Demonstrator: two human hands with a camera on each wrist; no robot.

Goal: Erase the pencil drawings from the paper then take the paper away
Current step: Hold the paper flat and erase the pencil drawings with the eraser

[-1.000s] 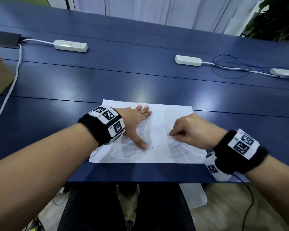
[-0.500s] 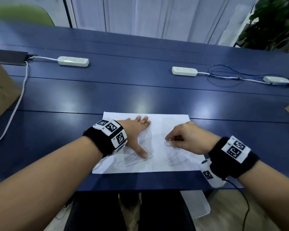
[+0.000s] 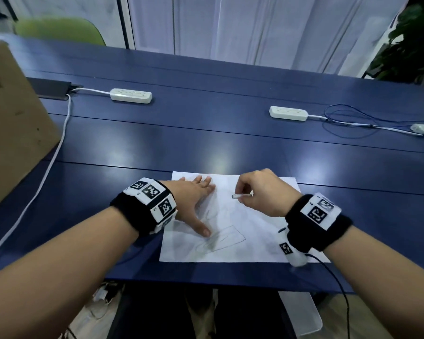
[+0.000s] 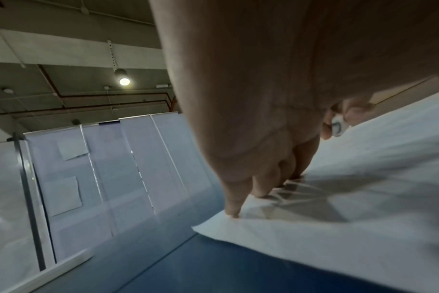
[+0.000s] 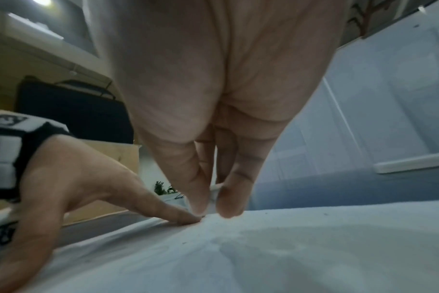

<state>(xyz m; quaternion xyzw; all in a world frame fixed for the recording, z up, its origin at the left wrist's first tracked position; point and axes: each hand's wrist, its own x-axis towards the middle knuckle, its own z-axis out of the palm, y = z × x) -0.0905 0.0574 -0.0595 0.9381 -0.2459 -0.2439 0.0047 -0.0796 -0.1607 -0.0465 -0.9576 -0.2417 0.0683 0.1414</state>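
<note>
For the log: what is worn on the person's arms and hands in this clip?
Both forearms are bare, with no sleeves or gloves. Each wrist carries a black fabric band: the left band and right band are fitted with white blocks printed with black square tag markers. A thin black cable trails from the right band.

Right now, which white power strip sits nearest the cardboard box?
The left power strip, whose white cable runs past the cardboard box; the other two lie far right.
</note>
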